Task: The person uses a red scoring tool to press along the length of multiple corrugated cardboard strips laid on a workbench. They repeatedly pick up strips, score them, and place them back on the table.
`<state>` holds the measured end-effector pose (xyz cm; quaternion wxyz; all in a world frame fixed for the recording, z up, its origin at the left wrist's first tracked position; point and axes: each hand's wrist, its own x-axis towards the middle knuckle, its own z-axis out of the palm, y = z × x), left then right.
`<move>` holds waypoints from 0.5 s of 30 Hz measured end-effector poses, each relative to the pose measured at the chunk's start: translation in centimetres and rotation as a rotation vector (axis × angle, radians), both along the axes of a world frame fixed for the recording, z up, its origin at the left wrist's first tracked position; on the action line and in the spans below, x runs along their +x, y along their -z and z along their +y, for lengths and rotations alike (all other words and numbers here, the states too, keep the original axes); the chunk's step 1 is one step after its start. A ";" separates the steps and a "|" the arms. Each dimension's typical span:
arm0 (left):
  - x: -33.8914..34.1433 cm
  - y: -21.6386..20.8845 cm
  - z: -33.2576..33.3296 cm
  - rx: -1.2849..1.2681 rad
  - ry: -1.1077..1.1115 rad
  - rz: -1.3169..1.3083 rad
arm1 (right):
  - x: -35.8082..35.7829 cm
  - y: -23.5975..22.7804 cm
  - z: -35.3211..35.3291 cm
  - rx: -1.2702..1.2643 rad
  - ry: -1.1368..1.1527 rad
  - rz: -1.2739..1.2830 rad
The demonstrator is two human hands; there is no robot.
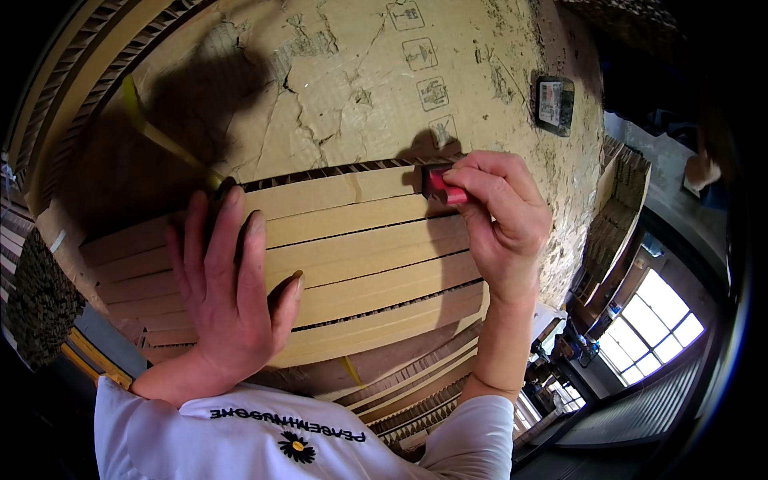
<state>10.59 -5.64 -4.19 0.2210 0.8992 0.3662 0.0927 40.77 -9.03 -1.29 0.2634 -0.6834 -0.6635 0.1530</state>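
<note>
Tan cardboard strips [364,250] lie side by side in a bundle, their corrugated ends showing along the far edge. My left hand [228,288] rests on the left part of the bundle with its fingers spread and its thumb out. In my right hand [502,208] is a small hand stamp [454,194] with a red grip and a dark block. I pinch it between thumb and fingers at the far right corner of the bundle. Its underside is hidden, so I cannot tell if it touches the cardboard. A yellow strap [160,138] runs toward the bundle from the far left.
Worn, torn cardboard covers the work surface [352,96]. A dark, flat case [554,106] with a pale label lies at its far right. More corrugated strips [88,72] stand at the far left, and a cardboard stack [612,216] is at the right, near a window [652,324].
</note>
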 end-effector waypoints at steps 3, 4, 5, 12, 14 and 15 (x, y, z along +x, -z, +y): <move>-0.2 0.1 0.1 0.009 0.007 -0.010 | -0.3 -0.3 -0.2 -0.025 0.012 0.016; -0.2 0.0 0.0 -0.002 -0.004 -0.016 | -0.4 -0.2 -0.3 -0.024 0.015 0.021; 0.1 -0.2 0.0 -0.008 -0.016 -0.023 | -0.4 -0.2 -0.2 -0.019 0.017 0.025; 1.5 -2.8 5.6 -0.062 0.005 -0.144 | 0.0 -0.1 -0.7 -0.039 0.039 0.100; 2.8 -2.5 7.5 -0.126 0.094 -0.205 | 0.2 -0.3 -1.0 -0.032 0.058 0.103; 3.3 -1.8 8.3 -0.156 0.127 -0.231 | 0.1 -1.1 -0.7 0.076 0.070 0.128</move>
